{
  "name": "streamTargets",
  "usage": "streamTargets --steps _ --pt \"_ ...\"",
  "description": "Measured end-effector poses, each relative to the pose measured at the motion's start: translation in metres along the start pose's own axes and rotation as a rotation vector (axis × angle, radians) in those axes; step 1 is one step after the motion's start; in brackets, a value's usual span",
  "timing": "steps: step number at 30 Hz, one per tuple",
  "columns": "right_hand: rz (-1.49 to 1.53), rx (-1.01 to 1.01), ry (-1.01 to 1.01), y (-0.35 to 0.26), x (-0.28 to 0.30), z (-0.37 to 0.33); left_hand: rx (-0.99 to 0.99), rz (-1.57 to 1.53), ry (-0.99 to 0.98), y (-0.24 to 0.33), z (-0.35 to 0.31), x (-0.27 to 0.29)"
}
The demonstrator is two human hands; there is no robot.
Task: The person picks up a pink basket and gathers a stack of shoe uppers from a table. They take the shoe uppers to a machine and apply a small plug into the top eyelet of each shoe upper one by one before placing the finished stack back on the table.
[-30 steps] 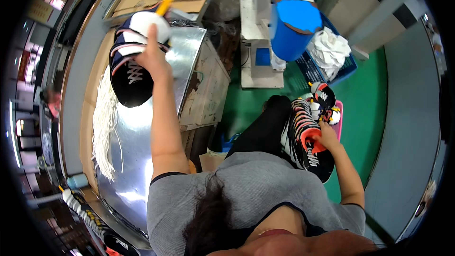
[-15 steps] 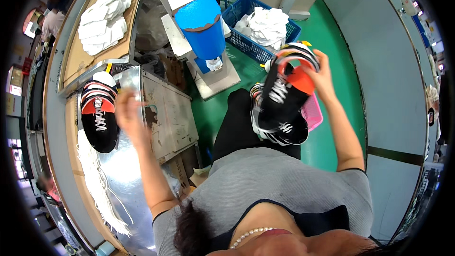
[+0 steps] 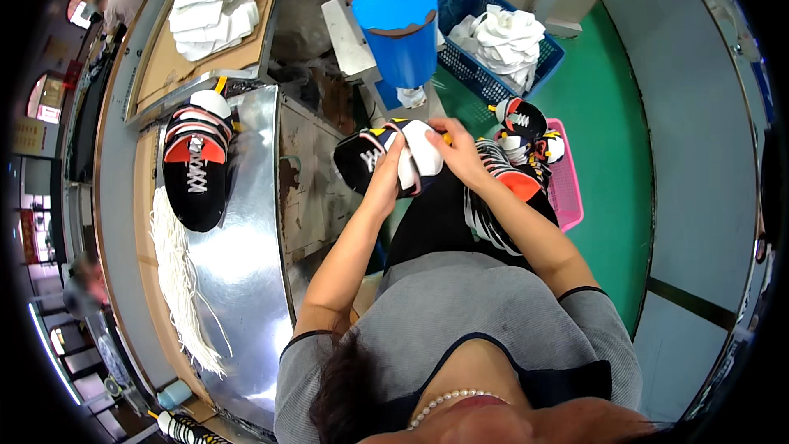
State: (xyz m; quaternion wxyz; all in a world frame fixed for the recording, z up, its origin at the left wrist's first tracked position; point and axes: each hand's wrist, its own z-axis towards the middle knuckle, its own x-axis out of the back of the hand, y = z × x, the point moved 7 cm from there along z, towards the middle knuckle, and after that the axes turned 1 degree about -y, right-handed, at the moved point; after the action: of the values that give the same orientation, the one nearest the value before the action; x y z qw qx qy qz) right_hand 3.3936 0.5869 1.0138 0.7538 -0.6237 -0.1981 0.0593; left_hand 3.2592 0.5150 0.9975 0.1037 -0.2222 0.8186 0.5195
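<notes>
In front of my knees, both hands hold a shoe upper [image 3: 355, 166]. Its black toe with white laces points left, and its heel end is white with dark blue and yellow parts. My left hand [image 3: 386, 171] is closed around its middle. At the heel end, my right hand [image 3: 462, 154] grips the white part. Across my right thigh lie striped black and white uppers [image 3: 485, 218] with an orange-red inside, partly hidden by my right forearm. Another black upper [image 3: 197, 168] with white laces and an orange-red tongue lies on the metal table [image 3: 259, 271] to the left.
White cords [image 3: 177, 279] hang along the table's left side. White pads [image 3: 215, 12] are stacked on a cardboard-covered shelf. Ahead stands a blue and white machine [image 3: 399, 41]. A blue basket [image 3: 468, 74] holds white pieces. Several uppers fill a pink basket [image 3: 567, 189] at right.
My left hand has left the table's side and now grips an upper with my right hand. The right hand has moved left from above my thigh. The view has shifted.
</notes>
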Motion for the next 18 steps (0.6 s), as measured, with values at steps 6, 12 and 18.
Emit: streamTargets --steps 6,12,18 --pt "0.253 -0.279 0.179 0.069 0.027 0.013 -0.179 0.057 0.005 0.053 -0.016 0.022" --pt "-0.126 -0.121 -0.017 0.012 0.002 0.039 -0.243 0.328 0.105 0.044 0.047 0.002" --pt "0.469 -0.19 -0.037 0.036 0.026 0.054 -0.265 0.295 0.099 0.044 0.062 -0.028"
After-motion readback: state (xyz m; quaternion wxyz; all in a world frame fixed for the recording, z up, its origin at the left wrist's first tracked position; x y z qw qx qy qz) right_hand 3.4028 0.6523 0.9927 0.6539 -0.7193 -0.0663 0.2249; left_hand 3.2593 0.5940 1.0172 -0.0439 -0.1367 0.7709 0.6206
